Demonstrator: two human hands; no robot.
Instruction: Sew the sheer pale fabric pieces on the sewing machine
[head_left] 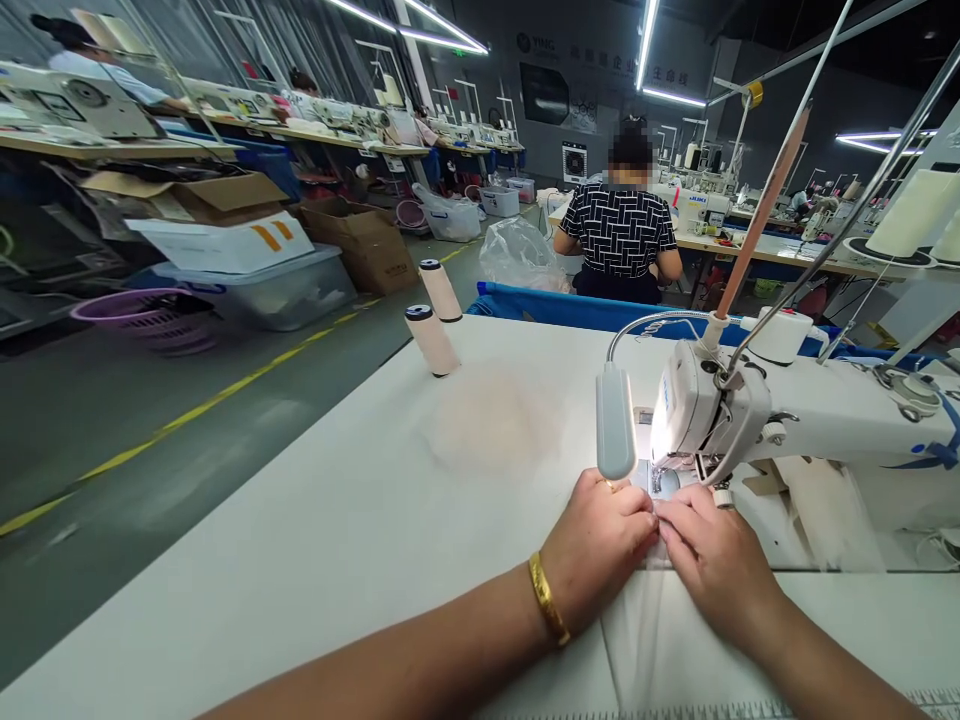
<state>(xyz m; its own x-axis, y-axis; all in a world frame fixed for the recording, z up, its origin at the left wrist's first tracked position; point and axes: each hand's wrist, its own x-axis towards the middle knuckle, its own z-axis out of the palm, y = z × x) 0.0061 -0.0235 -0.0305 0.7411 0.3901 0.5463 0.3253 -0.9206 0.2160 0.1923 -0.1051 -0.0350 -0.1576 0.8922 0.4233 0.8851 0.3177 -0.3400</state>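
In front of the needle area of a white sewing machine, my two hands meet with their fingertips almost touching. My left hand, with a gold bracelet at the wrist, is closed in a pinch on thin white fabric. From the right, my right hand pinches the same fabric just under the presser foot. The cloth trails down toward the table's front edge; its part between the fingers is mostly hidden. A grey lamp on a bent neck shines beside the needle.
Two thread cones stand on the white table, near a blurred pale patch. More pale fabric lies under the machine arm. A ruler strip runs along the front edge. Beyond the table a person sits, back turned.
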